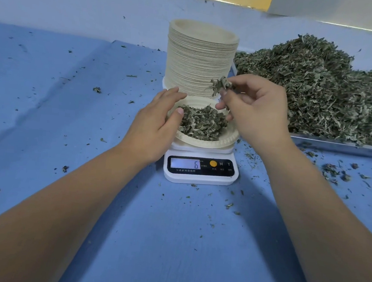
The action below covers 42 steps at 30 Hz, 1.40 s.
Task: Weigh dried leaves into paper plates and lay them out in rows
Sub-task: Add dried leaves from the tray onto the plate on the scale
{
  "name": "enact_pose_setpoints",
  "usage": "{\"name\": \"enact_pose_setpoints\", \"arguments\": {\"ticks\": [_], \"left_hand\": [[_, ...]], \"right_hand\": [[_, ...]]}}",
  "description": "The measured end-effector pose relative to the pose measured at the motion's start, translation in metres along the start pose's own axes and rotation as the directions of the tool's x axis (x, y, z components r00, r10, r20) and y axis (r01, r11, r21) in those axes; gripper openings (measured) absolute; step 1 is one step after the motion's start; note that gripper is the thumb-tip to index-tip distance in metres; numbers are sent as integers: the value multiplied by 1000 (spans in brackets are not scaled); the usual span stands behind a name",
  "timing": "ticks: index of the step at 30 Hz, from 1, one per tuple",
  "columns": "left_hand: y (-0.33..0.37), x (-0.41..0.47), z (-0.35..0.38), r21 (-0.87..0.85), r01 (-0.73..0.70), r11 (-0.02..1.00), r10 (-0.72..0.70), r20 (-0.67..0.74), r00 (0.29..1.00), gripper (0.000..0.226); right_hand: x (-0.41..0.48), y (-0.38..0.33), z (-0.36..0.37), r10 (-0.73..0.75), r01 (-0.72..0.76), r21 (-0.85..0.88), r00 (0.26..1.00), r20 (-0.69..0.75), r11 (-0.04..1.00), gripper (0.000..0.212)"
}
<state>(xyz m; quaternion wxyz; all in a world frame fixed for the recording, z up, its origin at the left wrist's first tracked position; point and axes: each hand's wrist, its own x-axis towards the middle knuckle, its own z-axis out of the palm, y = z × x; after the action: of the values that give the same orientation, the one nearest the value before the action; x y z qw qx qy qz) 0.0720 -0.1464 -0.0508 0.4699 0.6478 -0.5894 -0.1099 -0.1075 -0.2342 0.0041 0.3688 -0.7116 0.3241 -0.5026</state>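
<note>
A white kitchen scale stands on the blue cloth, its display reading 6. On it sits a paper plate holding a small heap of dried leaves. My left hand lies against the plate's left rim with straight fingers, the thumb over the edge. My right hand hovers above the plate's right side and pinches a tuft of dried leaves between thumb and fingertips. A tall stack of paper plates rises just behind the scale.
A metal tray at the right holds a big pile of dried leaves. Leaf crumbs are scattered over the blue cloth. A pale wall runs along the back.
</note>
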Motion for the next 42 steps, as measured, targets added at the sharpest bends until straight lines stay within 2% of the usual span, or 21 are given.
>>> {"name": "enact_pose_setpoints", "arguments": {"ticks": [3, 9, 13, 17, 20, 23, 28, 30, 33, 35, 37, 39, 42], "left_hand": [[0, 0, 1, -5, 0, 1000, 0, 5, 1000, 40], [-1, 0, 1, -22, 2, 1000, -2, 11, 1000, 40], [-2, 0, 1, -16, -5, 1000, 6, 12, 1000, 40], [-1, 0, 0, -25, -43, 999, 43, 18, 999, 44], [4, 0, -1, -15, -145, 989, 145, 45, 988, 45], [8, -1, 1, -9, -240, 971, 240, 25, 970, 43], [14, 0, 4, -107, -123, 987, 111, -117, 987, 40], [15, 1, 3, -86, -119, 989, 104, -161, 981, 36], [10, 0, 3, -80, -103, 991, 89, -167, 982, 36], [5, 1, 4, -81, -92, 992, 81, -125, 989, 33], [2, 1, 5, -69, -99, 993, 92, -92, 991, 33], [1, 1, 6, -68, -106, 992, 101, -70, 992, 35], [2, 1, 6, -58, -110, 992, 108, -34, 994, 40]], "right_hand": [[1, -2, 0, -13, 14, 52, 1000, -19, 999, 16], [1, 4, -6, -59, 56, -139, 998, -24, 989, 15], [0, 6, -7, -181, 209, -331, 977, 113, 920, 23], [-1, 4, -4, -312, 398, -426, 914, 259, 812, 36], [-1, 3, -2, -299, 408, -472, 909, 290, 781, 35], [-2, 0, -1, -302, 388, -476, 920, 249, 789, 24], [-6, -7, 5, -313, 398, -461, 916, 252, 793, 18], [-6, -8, 6, -324, 407, -467, 912, 250, 785, 18], [0, -5, -1, -271, 301, -444, 954, 131, 844, 17], [8, 2, -14, -234, 212, -417, 972, -1, 884, 16], [17, 10, -31, -223, 137, -454, 964, -141, 881, 16], [25, 21, -50, -177, 33, -567, 964, -201, 823, 19], [27, 42, -71, 72, -127, -741, 992, -106, 659, 35]]}}
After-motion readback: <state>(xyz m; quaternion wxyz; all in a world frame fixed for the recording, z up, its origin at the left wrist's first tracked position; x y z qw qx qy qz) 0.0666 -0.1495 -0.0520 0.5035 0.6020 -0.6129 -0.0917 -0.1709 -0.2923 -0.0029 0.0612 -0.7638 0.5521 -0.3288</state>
